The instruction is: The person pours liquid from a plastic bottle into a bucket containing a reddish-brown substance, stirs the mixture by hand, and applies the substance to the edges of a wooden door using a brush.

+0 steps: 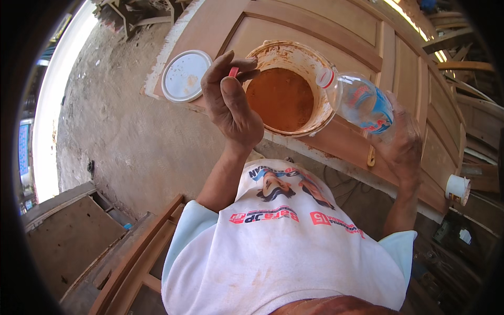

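A panelled wooden door (310,27) lies flat, bearing a bucket (273,55) of orange-brown liquid (282,100) near its edge. A pale round lid (181,79) lies left of the bucket. The clear bottle (353,97) tilts, its neck over the bucket's right rim. Of the hands, the right hand (401,137) curls around the bottle's base; the left hand (235,109), half closed above the bucket's left side, pinches a small red cap (233,72).

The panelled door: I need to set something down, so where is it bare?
Bare wood on the panelled door lies beyond the bucket and between the right hand and the white tub. Crowded: the near left, where the lid and bucket sit, with the left hand and plastic bottle close by.
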{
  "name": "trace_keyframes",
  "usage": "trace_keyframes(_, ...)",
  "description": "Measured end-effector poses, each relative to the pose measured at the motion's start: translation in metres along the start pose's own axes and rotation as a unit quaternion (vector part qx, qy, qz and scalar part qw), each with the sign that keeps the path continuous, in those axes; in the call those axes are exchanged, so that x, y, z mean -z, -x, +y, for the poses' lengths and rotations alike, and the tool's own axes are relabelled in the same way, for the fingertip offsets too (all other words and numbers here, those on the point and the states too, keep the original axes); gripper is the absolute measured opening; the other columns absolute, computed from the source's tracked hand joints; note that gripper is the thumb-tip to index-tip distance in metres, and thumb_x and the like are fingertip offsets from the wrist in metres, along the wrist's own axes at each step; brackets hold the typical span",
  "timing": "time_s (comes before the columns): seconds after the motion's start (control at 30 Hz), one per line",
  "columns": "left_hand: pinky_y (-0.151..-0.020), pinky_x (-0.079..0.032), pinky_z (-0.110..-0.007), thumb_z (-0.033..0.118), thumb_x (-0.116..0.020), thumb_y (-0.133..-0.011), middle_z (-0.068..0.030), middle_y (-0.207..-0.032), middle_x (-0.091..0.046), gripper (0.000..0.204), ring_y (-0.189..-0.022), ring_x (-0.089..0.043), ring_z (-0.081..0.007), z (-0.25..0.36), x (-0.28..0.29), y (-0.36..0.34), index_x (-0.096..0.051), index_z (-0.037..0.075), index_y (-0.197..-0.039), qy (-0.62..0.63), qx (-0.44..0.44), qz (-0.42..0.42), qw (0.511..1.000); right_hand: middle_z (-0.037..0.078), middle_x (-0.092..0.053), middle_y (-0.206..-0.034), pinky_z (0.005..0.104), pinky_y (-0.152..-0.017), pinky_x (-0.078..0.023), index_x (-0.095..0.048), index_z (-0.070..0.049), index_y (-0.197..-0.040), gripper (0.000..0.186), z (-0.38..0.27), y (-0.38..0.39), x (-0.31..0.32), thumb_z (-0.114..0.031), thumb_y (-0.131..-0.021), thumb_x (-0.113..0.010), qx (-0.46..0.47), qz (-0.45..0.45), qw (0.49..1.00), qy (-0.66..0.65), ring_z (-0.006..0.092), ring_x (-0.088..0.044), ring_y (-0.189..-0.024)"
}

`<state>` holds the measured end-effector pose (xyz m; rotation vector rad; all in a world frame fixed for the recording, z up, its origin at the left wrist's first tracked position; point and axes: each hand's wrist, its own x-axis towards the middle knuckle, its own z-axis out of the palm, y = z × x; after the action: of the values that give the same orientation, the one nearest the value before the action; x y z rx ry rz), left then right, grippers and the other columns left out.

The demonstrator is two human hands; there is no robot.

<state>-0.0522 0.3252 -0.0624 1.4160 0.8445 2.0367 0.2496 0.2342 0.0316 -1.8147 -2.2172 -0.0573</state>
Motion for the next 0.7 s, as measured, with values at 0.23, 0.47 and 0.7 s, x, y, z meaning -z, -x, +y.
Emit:
trace_keyframes(0.23,-0.09,-0.059,-0.033,0.036,-0.039,-0.117,-0.0144,-0.116,-0.067,0.049,-0.103,-0.068,-0.0182,-0.005,0.002,-0.002,-0.045,-0.004,-0.146,0.039,-0.015,0.003,0.999,0.015,-0.069,-0.125,0.0499,-0.098,-0.054,-0.05,-0.01,-0.154,0.097,-0.004,-0.01,0.009,-0.01,-0.066,-0.092,0.022,0.007,0.998,0.057,0.0364,-0.068,-0.115)
trace_keyframes(0.47,-0.09,-0.058,-0.032,0.035,-0.046,-0.115,-0.0139,-0.115,-0.069,0.049,-0.1,-0.069,-0.0179,-0.006,0.001,-0.001,-0.045,-0.004,-0.146,0.061,0.0,0.016,0.998,0.014,-0.068,-0.127,0.0502,-0.099,-0.053,-0.05,-0.014,-0.155,0.1,-0.006,-0.012,0.014,-0.011,-0.064,-0.093,0.016,0.002,0.996,0.084,0.0349,-0.067,-0.117)
trace_keyframes(0.7,-0.095,-0.061,-0.036,0.032,-0.044,-0.116,-0.0207,-0.116,-0.069,0.049,-0.112,-0.071,-0.0274,-0.008,0.007,0.0,-0.042,-0.005,-0.149,0.045,-0.005,-0.004,0.999,0.011,-0.068,-0.128,0.0496,-0.101,-0.054,-0.051,-0.015,-0.155,0.098,-0.003,-0.011,0.018,-0.005,-0.065,-0.089,0.018,0.0,0.993,0.117,0.0338,-0.066,-0.117)
